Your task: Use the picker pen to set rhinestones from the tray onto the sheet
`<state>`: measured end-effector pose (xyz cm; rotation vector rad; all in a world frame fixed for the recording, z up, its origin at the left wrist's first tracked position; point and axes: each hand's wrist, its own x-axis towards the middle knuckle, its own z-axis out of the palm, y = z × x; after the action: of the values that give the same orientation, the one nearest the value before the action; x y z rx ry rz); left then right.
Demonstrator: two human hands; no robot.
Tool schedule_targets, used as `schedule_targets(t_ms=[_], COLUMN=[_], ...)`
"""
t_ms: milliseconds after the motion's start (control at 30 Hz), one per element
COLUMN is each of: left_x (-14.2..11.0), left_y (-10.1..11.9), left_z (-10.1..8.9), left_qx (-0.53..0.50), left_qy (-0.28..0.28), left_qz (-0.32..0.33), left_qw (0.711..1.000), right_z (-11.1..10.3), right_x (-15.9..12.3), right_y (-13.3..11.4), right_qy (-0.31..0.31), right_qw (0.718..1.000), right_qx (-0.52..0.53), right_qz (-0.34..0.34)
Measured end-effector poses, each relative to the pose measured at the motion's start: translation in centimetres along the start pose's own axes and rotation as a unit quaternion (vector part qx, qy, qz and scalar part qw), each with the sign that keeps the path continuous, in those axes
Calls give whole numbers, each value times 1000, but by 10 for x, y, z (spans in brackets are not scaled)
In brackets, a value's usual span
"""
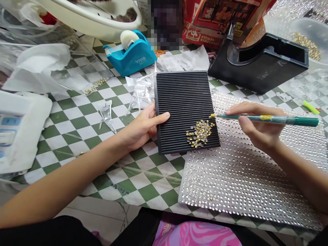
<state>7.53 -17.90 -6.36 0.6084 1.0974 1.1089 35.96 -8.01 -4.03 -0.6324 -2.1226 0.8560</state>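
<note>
My left hand [143, 128] grips the left edge of a black ribbed rhinestone tray [184, 95], with its fingers lying across the ridges. A loose pile of gold and clear rhinestones [200, 133] lies on the tray's lower right part. My right hand [256, 126] holds a green pick-up pen [269, 119] like a pencil, above a large sheet of rows of clear rhinestones [238, 181]. A single gold stud [212, 115] sits on the pen's tip, just above the pile and not touching it.
A green-and-white checked tablecloth [112, 174] covers the table. Around the tray are a blue tape dispenser [135, 54], a black plastic stand [258, 65], a plastic bag with gold studs [94, 86], and a bowl of gold studs [306, 46].
</note>
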Motion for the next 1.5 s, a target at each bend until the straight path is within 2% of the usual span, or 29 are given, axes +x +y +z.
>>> schedule_targets(t_ms=[267,567,767,1000,1300,1500], left_x=[0,0,0,0,-1,-1], left_y=[-1,0,-1,0,-1,-1], left_z=[0,0,-2,0,-1,0], left_qx=[-2,15,-2,-7,-21,-24], left_qy=[-1,2,-8,-8,-6,-6], left_qz=[3,2,6,3,3,3], left_qw=[1000,1000,1000,1000,1000,1000], right_z=[-1,2,3,2,2,0], right_x=[-1,2,2,2,-2,-1], right_y=[5,1,1,1,5,2], right_qy=[17,-36,-19,-45,-6,-41], right_qw=[1000,999,999,999,999,998], right_qx=[16,18,22,14,42,48], right_qz=[-9,-26,-19,-6,-3,-18])
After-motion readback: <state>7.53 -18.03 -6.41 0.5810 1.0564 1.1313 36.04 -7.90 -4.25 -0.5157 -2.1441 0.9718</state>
